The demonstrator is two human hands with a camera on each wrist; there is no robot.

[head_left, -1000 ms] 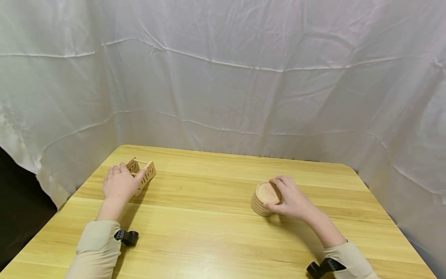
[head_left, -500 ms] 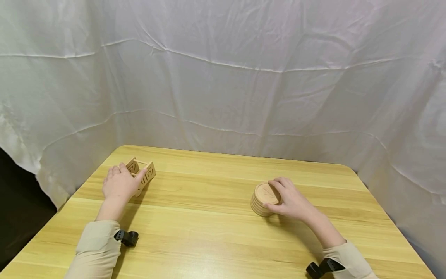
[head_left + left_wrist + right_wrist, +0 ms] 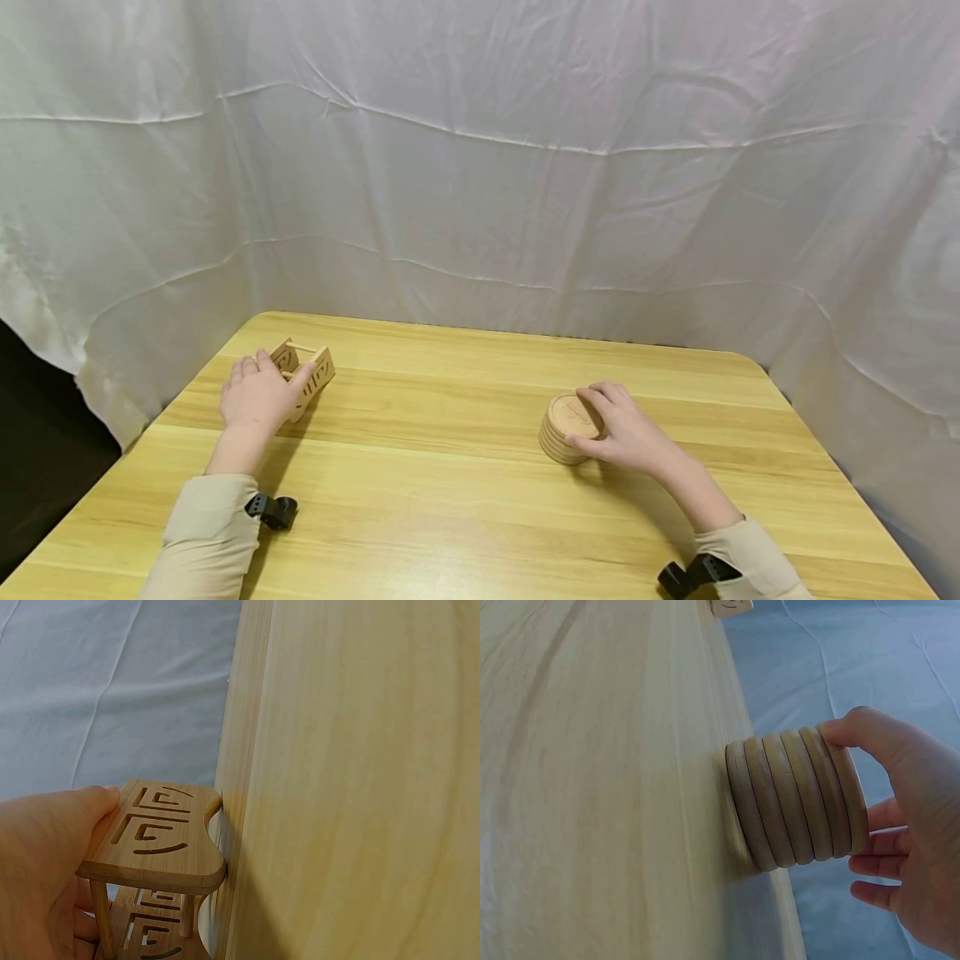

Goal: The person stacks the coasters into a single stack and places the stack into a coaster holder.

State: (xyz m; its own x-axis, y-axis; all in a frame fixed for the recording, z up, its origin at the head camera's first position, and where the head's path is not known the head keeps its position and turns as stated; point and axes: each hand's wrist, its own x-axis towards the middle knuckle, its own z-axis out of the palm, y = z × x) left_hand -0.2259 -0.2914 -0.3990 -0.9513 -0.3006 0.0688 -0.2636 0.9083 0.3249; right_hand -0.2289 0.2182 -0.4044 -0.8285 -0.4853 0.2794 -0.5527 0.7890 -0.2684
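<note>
At the left of the table, my left hand (image 3: 257,396) grips a small wooden coaster rack (image 3: 321,375) between thumb and fingers. The left wrist view shows the thumb on one cut-out side panel of the coaster rack (image 3: 154,836), with the fingers behind the other and dowels joining the panels. Over to the right, my right hand (image 3: 630,429) holds the upper edge of a stack of round wooden coasters (image 3: 573,417), thumb on the near side and fingers on the far side. In the right wrist view several thick coasters (image 3: 799,799) stand neatly stacked on the table.
The light wood table (image 3: 435,500) has rounded far corners. Behind it and at both sides hangs a pale grey cloth (image 3: 480,192). Black cameras are strapped to the left sleeve (image 3: 273,511) and the right sleeve (image 3: 690,577).
Almost nothing differs. The coaster stack's top and the right hand have shifted very slightly to the left; the left hand and rack stay in place.
</note>
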